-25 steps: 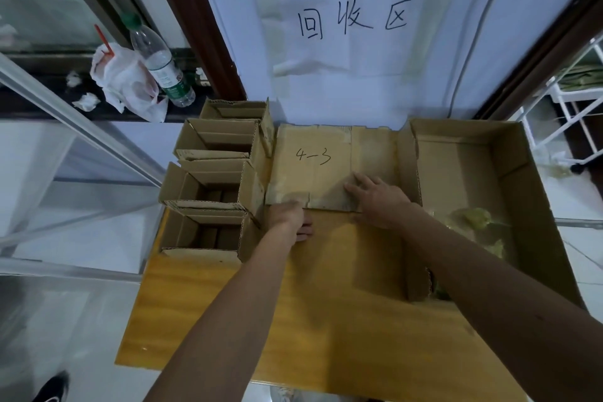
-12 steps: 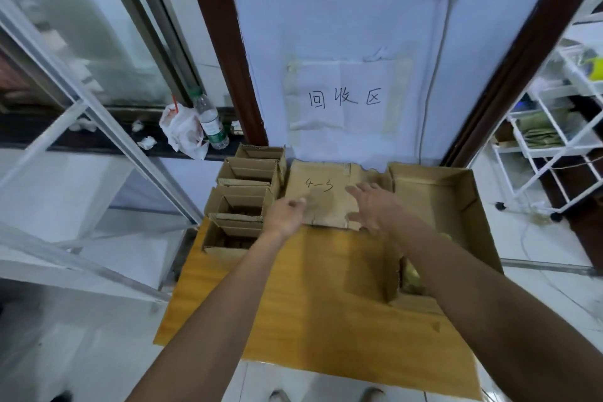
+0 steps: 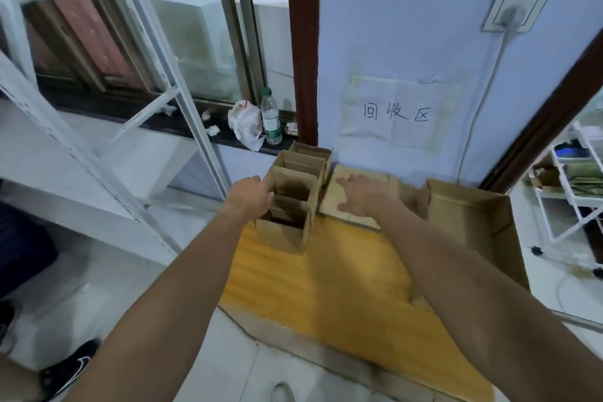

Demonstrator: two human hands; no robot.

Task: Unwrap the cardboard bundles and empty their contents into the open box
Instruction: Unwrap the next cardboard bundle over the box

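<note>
- Left hand (image 3: 249, 197) has shifted left off the flat cardboard (image 3: 330, 206) to the small boxes (image 3: 293, 238); right hand (image 3: 362, 196) stays on the cardboard.
- Small boxes: one row, tops open, dark inside, contents unreadable.
- Open box (image 3: 470, 215), right of the cardboard: only bare floor shows.
- Left fingers at a box's left rim; grip can't tell.
- Right palm down, fingers spread flat.
- Cardboard lies flat at the far end of the table (image 3: 326, 271).
</note>
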